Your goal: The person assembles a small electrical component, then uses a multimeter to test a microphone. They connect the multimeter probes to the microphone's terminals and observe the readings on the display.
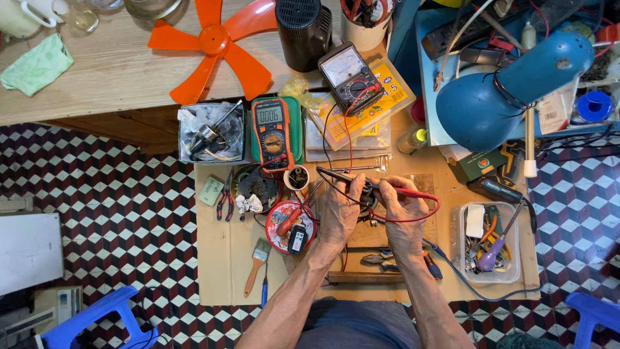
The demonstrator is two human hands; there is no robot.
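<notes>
- Probes are what both hands hold, over the middle of the low tabletop (219, 258), which is covered in brown card.
- Big blue lamp (510, 90) hangs over the right side, above the hands.
- Orange fan blade (216, 42) lies flat on the wooden desk at the top.
- Black round motor (303, 32) stands just beside the fan blade.
- Clear box (462, 258) with small tools sits to the right of the hands.
- Orange meter (271, 132) lies above the left hand, and its wires run down to the hands.
- Grey meter (349, 77) with a needle lies tilted near it.
- Left hand (339, 213) is closed around the black probe (336, 176).
- Right hand (403, 210) is closed around the red probe (413, 192).
- Both hands are close together, almost touching, and the probe tips meet a small dark part between them that I cannot make out.
- Red pliers (225, 200) lie to the left, near a red tin lid (274, 236).
- Small brush (257, 255) lies below the lid.
</notes>
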